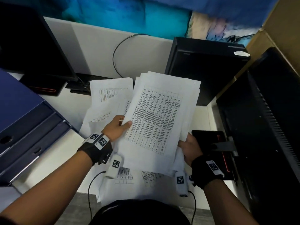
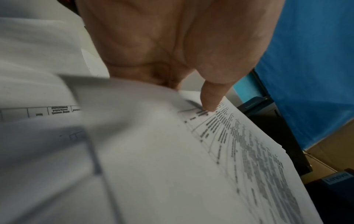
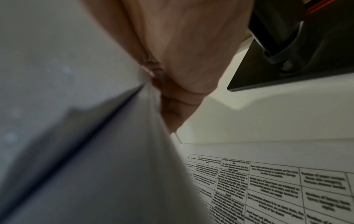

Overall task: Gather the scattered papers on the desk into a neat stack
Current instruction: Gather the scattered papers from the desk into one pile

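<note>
An office workstation: a white desk [image 1: 142, 51] carries a black monitor [image 1: 32, 46], a keyboard [image 1: 84, 85], a desktop computer tower [image 1: 204, 69], dark blue lever-arch binders [image 1: 27, 120] and printed table sheets [image 1: 107, 98], backed by a blue partition [image 1: 146, 15]

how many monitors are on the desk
2: one black flat-screen monitor stands at the far left on its red-trimmed base, another black monitor along the right edge, beside the right hand. Others may lie outside the view.

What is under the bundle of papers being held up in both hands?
Under the held bundle, loose printed sheets lie on the white desk, showing below and left of it. Whatever lies directly beneath its middle is covered.
</note>
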The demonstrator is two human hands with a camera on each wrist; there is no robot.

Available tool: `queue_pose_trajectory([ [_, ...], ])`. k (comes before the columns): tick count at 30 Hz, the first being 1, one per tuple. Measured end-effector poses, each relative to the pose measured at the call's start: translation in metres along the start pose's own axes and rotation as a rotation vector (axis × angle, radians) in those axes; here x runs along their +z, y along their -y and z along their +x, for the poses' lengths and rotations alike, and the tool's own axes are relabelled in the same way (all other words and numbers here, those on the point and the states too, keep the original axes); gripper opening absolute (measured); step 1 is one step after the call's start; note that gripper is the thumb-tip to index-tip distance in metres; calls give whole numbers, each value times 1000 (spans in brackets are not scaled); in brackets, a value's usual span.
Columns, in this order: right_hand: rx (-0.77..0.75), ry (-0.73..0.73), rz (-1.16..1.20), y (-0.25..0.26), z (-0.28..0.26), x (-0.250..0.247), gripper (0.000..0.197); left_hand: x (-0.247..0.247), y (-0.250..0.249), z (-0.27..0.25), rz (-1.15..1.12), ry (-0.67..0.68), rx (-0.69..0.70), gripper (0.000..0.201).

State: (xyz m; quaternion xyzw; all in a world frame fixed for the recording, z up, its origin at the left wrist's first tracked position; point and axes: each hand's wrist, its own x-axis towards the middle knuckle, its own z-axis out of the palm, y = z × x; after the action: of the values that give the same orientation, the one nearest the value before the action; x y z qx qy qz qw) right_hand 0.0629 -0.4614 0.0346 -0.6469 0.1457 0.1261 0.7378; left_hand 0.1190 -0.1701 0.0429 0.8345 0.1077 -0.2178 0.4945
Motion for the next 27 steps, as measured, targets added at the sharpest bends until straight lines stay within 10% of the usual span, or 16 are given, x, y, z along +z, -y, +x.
queue_pose_trajectory([
  [3, 5, 22, -20, 3, -1, 2, 45, 3, -4, 0, -102, 131, 119, 29],
  [9, 217, 0, 246, 6, 0, 7, 36, 16, -5, 0, -35, -52, 237, 39],
  [14, 25, -163, -270, -4, -1, 3, 32, 27, -6, 1, 10, -12, 326, 40],
  [22, -89, -389, -228, 4, -15, -46, 40, 27, 38, 23, 222, -90, 36, 17],
  [27, -97, -420, -237, -1, -16, -66, 46, 33, 69, 29, 405, -121, -142, 55],
])
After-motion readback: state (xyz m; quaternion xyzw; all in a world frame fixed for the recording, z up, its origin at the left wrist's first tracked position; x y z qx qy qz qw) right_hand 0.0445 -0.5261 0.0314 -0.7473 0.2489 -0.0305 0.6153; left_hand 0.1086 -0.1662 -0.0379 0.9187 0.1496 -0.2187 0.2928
